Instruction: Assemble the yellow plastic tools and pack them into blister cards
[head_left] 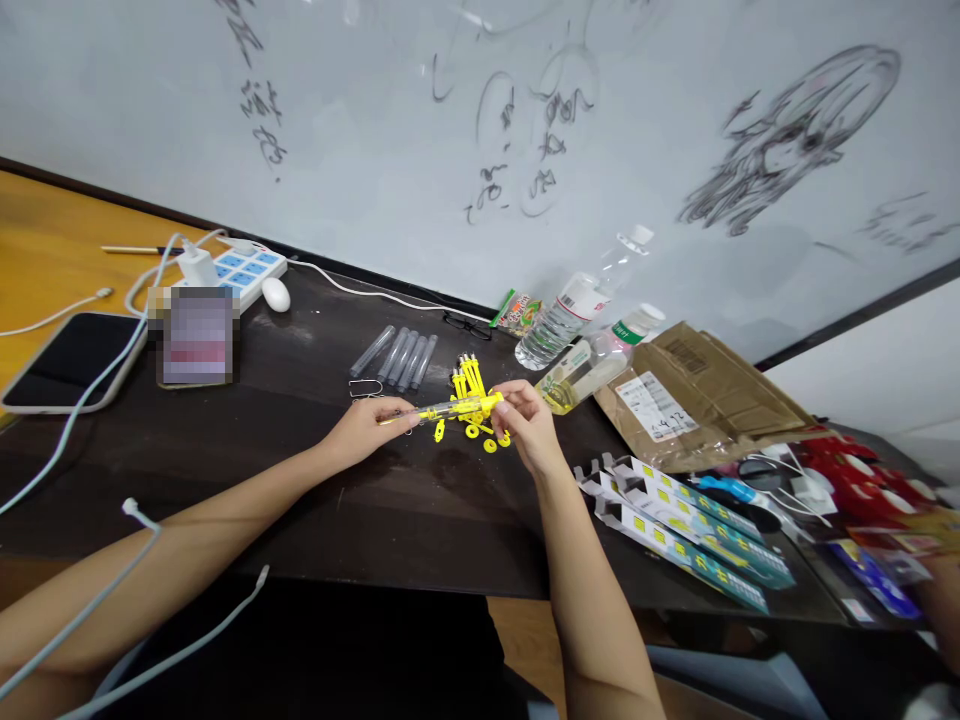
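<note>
Both of my hands hold a clear plastic tube with a yellow core (454, 408), level over the dark table. My left hand (365, 432) pinches its left end. Around the yellow end cap on the right, the fingers of my right hand (531, 424) are closed. Just behind and below the tube lies a pile of yellow plastic parts with metal ends (469, 372). Yellow rings (490, 446) lie near my right fingers. Several empty clear tubes (406, 358) sit side by side farther back. A bent metal wire hook (366, 388) rests beyond my left hand.
To the right stand a water bottle (555, 325) and a bottle of yellow liquid (581, 370), beside a brown parcel (697, 390) and opened cartons (690, 535). At left are a phone (71, 360), a power strip (251, 270) and white cables. A whiteboard (360, 130) rises behind.
</note>
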